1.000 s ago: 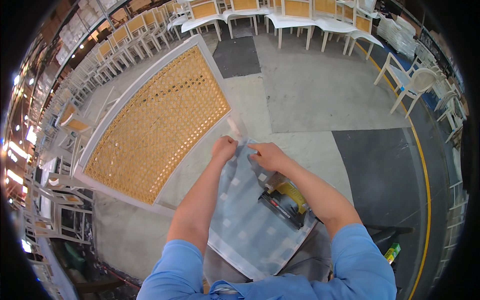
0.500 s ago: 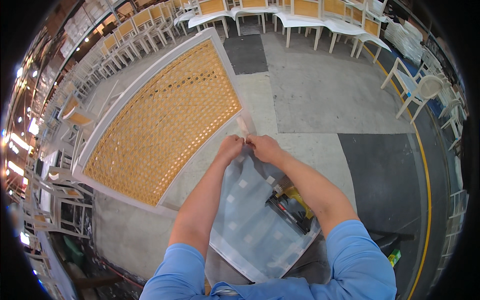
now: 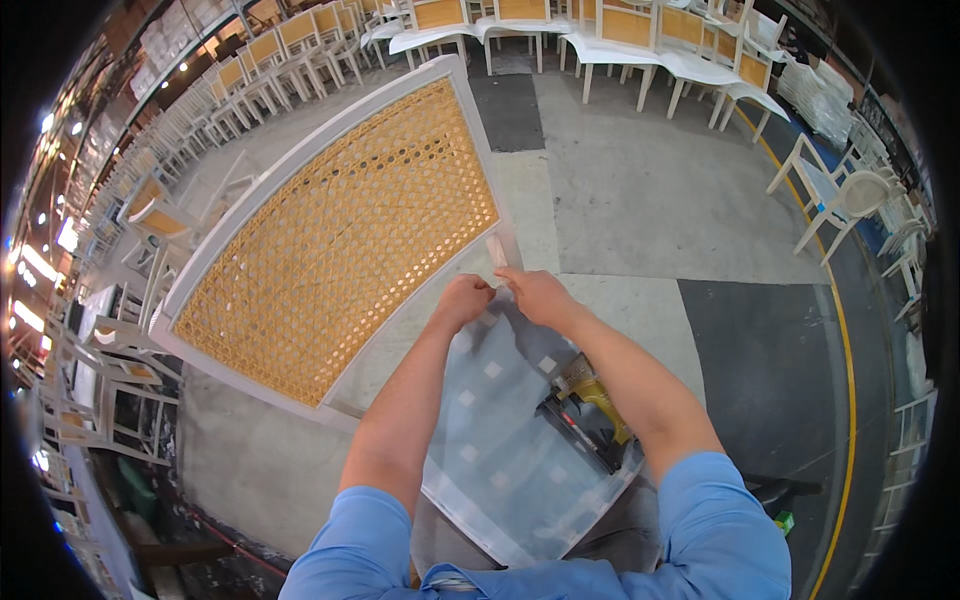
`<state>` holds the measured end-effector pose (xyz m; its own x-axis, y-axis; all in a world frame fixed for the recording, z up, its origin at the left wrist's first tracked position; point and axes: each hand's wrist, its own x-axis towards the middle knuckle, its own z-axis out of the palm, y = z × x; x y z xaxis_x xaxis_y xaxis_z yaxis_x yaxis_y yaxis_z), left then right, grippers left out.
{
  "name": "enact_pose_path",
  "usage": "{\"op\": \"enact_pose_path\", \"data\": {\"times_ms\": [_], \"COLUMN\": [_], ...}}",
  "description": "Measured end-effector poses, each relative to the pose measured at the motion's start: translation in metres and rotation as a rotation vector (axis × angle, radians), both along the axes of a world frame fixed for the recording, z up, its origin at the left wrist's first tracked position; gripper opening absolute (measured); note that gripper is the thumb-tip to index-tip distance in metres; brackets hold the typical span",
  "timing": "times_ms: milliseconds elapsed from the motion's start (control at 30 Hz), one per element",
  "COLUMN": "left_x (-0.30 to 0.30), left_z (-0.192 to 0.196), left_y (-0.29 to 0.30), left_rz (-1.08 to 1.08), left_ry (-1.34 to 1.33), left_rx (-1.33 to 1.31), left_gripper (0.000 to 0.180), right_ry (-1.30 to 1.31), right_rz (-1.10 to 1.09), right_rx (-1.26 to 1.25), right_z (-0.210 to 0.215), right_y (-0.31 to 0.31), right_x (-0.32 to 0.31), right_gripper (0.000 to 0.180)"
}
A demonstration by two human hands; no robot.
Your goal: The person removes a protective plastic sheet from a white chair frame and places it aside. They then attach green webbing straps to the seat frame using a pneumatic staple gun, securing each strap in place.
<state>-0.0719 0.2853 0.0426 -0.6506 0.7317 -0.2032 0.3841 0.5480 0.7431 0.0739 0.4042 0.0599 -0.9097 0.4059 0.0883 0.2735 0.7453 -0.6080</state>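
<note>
A white chair back with a woven cane panel [image 3: 335, 240] stands at the left, tilted in my view. Below it, the seat is covered with pale blue, sheer-looking material [image 3: 500, 430] dotted with white squares. My left hand [image 3: 466, 302] is closed at the material's far corner, beside the chair's white back post [image 3: 503, 252]. Fingers bent together, my right hand [image 3: 537, 298] meets it there, its index finger by the post. Both hands seem to pinch the gathered corner; their fingertips are partly hidden. A yellow and black staple gun [image 3: 590, 415] lies on the seat under my right forearm.
Rows of white chairs [image 3: 290, 55] line the far left, and more with white sheeting [image 3: 610, 50] stand at the back. A white armchair [image 3: 830, 195] is at the right, near a yellow floor line [image 3: 850, 400]. Wrapped bundles [image 3: 818, 100] lie behind it.
The chair has shifted slightly rightward in the picture as the view moved. My right hand's fingers have moved a little toward the post; both hands stay at the same corner.
</note>
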Motion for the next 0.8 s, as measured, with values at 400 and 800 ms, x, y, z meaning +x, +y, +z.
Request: {"op": "enact_pose_path", "data": {"times_ms": [400, 800], "left_x": [0.008, -0.019], "left_z": [-0.019, -0.038], "left_y": [-0.012, -0.030], "left_rz": [0.308, 0.180], "left_ry": [-0.250, -0.274], "left_rx": [0.114, 0.074], "left_gripper": [0.011, 0.024], "right_ry": [-0.377, -0.226], "right_rz": [-0.269, -0.076], "right_rx": [-0.360, -0.802], "right_z": [0.022, 0.061], "right_y": [-0.029, -0.046], "right_x": [0.203, 0.134], "right_gripper": [0.051, 0.054]}}
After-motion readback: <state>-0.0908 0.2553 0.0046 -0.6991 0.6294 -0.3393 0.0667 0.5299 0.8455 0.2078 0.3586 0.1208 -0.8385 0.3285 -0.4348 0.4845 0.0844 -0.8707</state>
